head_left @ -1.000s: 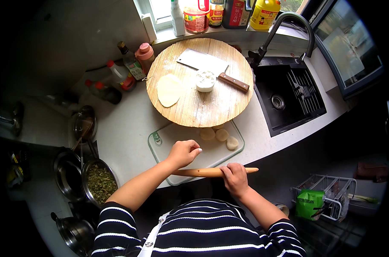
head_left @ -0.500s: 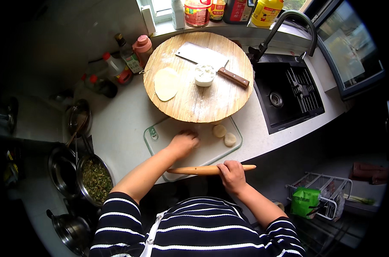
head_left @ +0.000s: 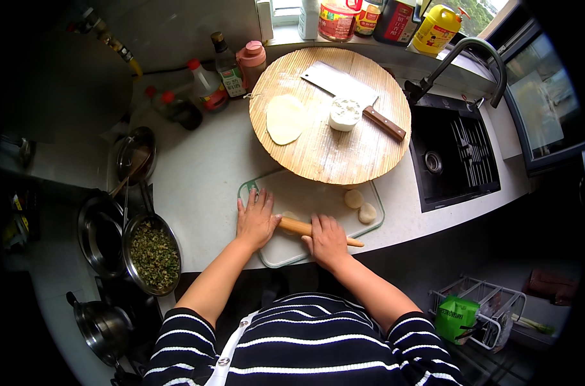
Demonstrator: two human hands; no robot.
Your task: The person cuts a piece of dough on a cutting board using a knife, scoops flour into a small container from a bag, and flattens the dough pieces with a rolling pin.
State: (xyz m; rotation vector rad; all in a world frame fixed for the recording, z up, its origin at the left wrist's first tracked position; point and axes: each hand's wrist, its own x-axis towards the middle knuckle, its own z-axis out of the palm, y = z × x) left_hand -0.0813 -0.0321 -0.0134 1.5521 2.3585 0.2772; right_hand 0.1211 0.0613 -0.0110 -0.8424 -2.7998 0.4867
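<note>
A wooden rolling pin [head_left: 296, 226] lies slantwise over the pale cutting board [head_left: 286, 256] with green edging. My left hand [head_left: 258, 220] rests over the pin's left end, fingers spread and stretched forward, hiding that end. Bent across the pin toward its right end is my right hand [head_left: 328, 237], its thumb on the near side; the tapered tip sticks out beyond it. Just behind the pin, between my hands, shows part of a small dough piece [head_left: 288, 215]. Two round dough pieces [head_left: 360, 206] sit at the board's right side.
Behind stands a round wooden board [head_left: 331, 161] bearing a flat dough sheet [head_left: 285, 120], a cleaver [head_left: 341, 83] and a white cup of flour [head_left: 345, 114]. A black sink [head_left: 434, 190] is at right. Chopped filling [head_left: 153, 255] fills a pan at left. Bottles [head_left: 228, 67] stand behind.
My left hand has let go of what it touched on the board and spread over the rolling pin's end. My right hand has brought the pin forward onto the board. The view has shifted.
</note>
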